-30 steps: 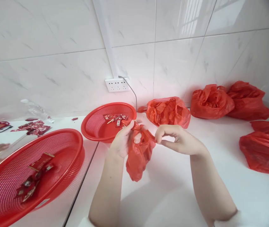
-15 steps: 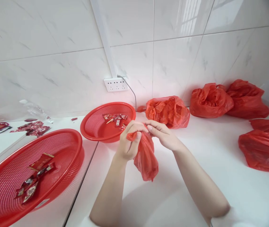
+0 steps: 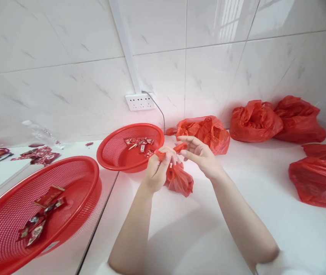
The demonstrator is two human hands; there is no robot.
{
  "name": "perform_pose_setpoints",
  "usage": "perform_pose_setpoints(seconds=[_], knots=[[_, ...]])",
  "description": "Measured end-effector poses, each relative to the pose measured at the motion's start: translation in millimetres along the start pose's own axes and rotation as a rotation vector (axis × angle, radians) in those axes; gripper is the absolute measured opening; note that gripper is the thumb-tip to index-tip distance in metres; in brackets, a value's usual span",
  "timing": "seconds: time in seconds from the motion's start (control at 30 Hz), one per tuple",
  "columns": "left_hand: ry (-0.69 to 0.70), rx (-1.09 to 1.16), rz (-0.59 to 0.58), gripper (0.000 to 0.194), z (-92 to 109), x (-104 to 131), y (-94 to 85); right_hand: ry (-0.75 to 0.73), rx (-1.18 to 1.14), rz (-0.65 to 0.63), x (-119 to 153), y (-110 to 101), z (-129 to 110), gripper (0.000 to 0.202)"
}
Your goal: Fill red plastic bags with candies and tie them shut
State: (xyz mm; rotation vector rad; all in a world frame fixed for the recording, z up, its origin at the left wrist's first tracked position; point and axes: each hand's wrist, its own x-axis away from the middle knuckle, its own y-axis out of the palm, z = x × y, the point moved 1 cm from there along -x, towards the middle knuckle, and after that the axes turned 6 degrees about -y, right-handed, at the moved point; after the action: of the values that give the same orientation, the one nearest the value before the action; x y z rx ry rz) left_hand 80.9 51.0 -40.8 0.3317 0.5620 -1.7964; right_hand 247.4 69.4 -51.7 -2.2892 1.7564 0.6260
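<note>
A small red plastic bag (image 3: 180,181) with a rounded, filled lower part hangs below my hands, close above the white table. My left hand (image 3: 158,170) is closed around its gathered neck, and a loose end sticks out beside the thumb. A twisted strip of the bag's top reaches toward my right hand (image 3: 201,156). The right thumb and fingers are curled loosely about that strip, with the thumb against it. What the bag contains is hidden. Just behind my left hand stands a round red basket (image 3: 108,147) with several small wrapped packets (image 3: 142,147).
A larger red basket (image 3: 79,164) with several wrapped packets (image 3: 36,225) stands at left. Behind it lie more packets (image 3: 41,154) and a clear plastic bottle (image 3: 42,133). Red bags (image 3: 204,133) line the wall; another (image 3: 320,183) sits at right. A wall socket (image 3: 140,102) has a cable.
The bag has been drawn up and now hangs shorter below my hands. My right fingers have spread a little and moved onto a twisted strip at its top.
</note>
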Motion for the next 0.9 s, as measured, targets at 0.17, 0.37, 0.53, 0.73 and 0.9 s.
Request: perform_pose_setpoints(seconds=[0.17,0.37,0.53,0.73,0.9], knots=[[-0.048,-0.008,-0.039,0.042,1,0,-0.9,0.039,-0.010,-0.042,0,0,1,0.023],[-0.086,0.012,0.039,0.036,5,0,-14.7,0.028,-0.035,0.113,-1,-20,-8,0.053],[-0.180,0.033,-0.045,0.039,12,4,-29.0,0.041,0.200,0.239,2,-49,-16,0.060],[-0.215,-0.002,0.055,0.033,8,6,-58.1,-0.056,0.368,0.561,12,-90,-19,0.063],[-0.171,-0.084,0.081,0.032,1,0,-61.1,-0.096,0.355,0.653,12,-91,-22,0.055]])
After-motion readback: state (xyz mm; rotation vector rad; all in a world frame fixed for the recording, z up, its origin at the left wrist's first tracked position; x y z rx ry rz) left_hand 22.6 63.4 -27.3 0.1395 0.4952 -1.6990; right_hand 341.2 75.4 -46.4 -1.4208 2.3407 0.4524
